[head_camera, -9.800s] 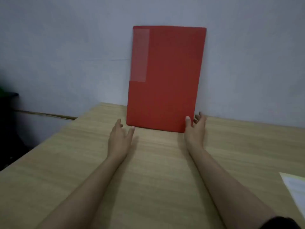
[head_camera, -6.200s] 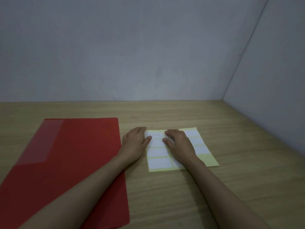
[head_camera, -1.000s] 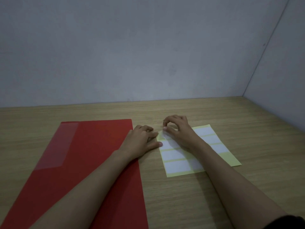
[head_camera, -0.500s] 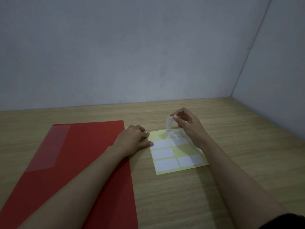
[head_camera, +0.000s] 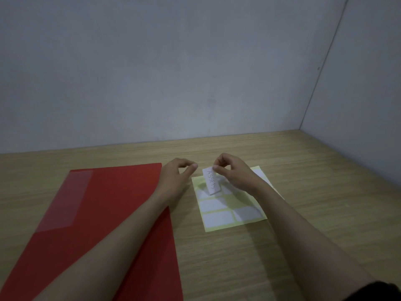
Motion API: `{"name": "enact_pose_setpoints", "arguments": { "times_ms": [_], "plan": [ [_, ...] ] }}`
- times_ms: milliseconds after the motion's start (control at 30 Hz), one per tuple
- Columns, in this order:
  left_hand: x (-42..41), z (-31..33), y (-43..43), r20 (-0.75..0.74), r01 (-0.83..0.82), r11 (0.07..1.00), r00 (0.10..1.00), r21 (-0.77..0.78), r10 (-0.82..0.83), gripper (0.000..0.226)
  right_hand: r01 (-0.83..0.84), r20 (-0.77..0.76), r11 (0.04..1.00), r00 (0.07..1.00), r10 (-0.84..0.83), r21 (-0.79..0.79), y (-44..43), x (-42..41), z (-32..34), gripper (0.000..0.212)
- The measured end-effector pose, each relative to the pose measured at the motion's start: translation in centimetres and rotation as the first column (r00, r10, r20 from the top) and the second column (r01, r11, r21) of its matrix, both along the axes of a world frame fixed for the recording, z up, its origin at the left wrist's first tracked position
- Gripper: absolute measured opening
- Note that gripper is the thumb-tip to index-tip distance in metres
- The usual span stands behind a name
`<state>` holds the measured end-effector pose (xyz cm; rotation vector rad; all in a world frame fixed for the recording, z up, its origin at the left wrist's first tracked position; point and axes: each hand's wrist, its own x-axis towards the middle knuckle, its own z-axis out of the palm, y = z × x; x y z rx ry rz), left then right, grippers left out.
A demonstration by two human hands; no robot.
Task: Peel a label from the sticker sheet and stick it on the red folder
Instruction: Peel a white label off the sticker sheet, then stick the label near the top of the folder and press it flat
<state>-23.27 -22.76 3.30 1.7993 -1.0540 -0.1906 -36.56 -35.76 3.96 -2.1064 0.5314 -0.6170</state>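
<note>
The red folder [head_camera: 104,213] lies flat on the wooden table at the left, with a clear pocket at its far left corner. To its right lies the yellow sticker sheet [head_camera: 230,205] with several white labels on it. My right hand [head_camera: 234,172] pinches a peeled white label [head_camera: 211,181] by its top end; handwriting runs along it and it hangs above the sheet's far left part. My left hand [head_camera: 175,179] hovers between folder and sheet, thumb and forefinger apart, holding nothing.
The wooden table [head_camera: 314,192] meets a grey wall [head_camera: 173,72] at the back and a second wall [head_camera: 368,105] on the right, forming a corner.
My right hand has lifted the label fully off the sheet and turned its written face toward me. My left hand has risen from the sheet's edge and its fingers have spread.
</note>
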Motion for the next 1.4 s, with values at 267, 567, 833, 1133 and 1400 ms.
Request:
{"name": "enact_pose_setpoints", "arguments": {
  "times_ms": [267, 567, 833, 1133, 1400],
  "plan": [
    [-0.2, 0.3, 0.5, 0.069, 0.050, 0.998, 0.997, -0.044, -0.047, 0.009, -0.051, -0.040, 0.995, 0.998, 0.047, -0.090, 1.2, 1.4, 0.5, 0.006],
    [0.8, 0.1, 1.6, 0.000, -0.086, 0.989, 0.996, -0.124, 0.086, 0.006, 0.010, 0.044, 0.998, 0.999, -0.007, -0.063, 2.6, 2.5, 1.1, 0.019],
    [2.2, 0.1, 5.6, -0.523, -0.430, 0.864, 0.816, -0.262, 0.247, 0.003, 0.089, 0.086, 0.977, 0.990, -0.108, 0.196, 6.4, 3.9, -0.5, 0.015],
    [3.0, 0.1, 9.3, -0.610, -0.472, 0.845, 0.755, -0.253, 0.239, 0.004, 0.083, 0.147, 0.968, 0.982, -0.120, 0.236, 10.7, 7.0, 0.0, 0.008],
    [5.6, 0.1, 10.6, -0.543, -0.458, 0.856, 0.794, -0.241, 0.272, 0.008, 0.096, 0.133, 0.970, 0.983, -0.128, 0.222, 11.4, 9.9, 0.7, 0.020]
  ]
}}
